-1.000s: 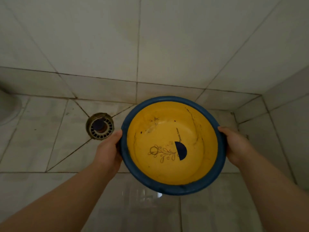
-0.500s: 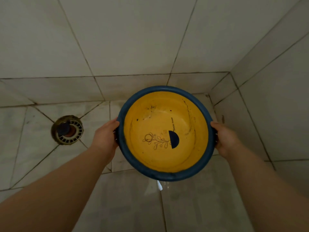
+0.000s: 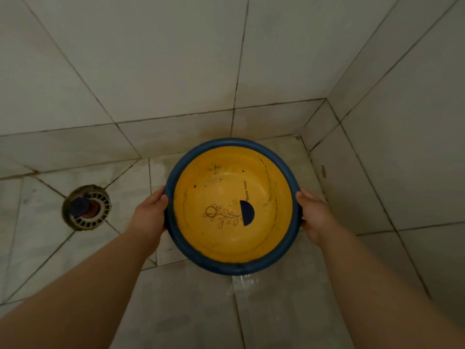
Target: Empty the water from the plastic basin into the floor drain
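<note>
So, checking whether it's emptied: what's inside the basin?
The basin, held by left hand and right hand, shows dark specks, scuffs and printed flower; standing water can't be confirmed. Its underside is hidden.

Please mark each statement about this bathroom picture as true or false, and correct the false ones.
1. Both hands hold the basin by its blue rim. True: the left hand and the right hand grip opposite sides.
2. The basin is directly over the floor drain. False: the drain lies on the floor to the left of the basin, apart from it.
3. The inside of the basin is yellow with a flower drawing. True.
4. The basin is held upside down. False: its open side faces the camera.
5. The floor is carpeted. False: it is tiled.
</note>
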The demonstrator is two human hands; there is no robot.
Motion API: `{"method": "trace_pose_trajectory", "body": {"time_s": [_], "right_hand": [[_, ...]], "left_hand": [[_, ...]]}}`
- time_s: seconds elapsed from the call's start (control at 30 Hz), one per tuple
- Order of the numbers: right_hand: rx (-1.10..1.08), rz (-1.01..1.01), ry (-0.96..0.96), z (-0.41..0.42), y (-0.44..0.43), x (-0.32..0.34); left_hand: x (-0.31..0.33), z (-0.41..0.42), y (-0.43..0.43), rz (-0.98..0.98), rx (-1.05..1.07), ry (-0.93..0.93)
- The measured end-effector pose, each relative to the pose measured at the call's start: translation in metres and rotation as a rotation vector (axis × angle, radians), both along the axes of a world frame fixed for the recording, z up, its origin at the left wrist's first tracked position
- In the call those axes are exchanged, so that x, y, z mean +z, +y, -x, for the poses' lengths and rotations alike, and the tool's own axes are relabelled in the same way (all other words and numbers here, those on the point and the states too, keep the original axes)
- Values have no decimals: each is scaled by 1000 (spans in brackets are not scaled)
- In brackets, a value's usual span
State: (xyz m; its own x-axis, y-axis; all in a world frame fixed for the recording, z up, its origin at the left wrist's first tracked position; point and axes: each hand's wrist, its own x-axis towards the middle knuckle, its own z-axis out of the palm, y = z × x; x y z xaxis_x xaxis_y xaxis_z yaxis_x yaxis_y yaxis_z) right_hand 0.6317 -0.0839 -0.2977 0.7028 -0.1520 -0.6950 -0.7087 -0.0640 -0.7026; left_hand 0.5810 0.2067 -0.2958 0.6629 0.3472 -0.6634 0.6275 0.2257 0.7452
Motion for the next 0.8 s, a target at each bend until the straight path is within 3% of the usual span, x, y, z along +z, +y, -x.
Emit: {"method": "trace_pose_trajectory", "body": {"time_s": [0.23, 0.4, 0.57, 0.8], "right_hand": [[27, -2, -30, 1, 9, 4], [13, 32, -65, 0, 12, 23], [50, 82, -178, -3, 16, 65], [42, -40, -364, -9, 37, 159]], "left_hand": [[-2, 2, 4, -213, -49, 90], [21, -3, 2, -332, -51, 13], [58, -9, 15, -237, -92, -149], [158, -13, 26, -46, -218, -345]]}}
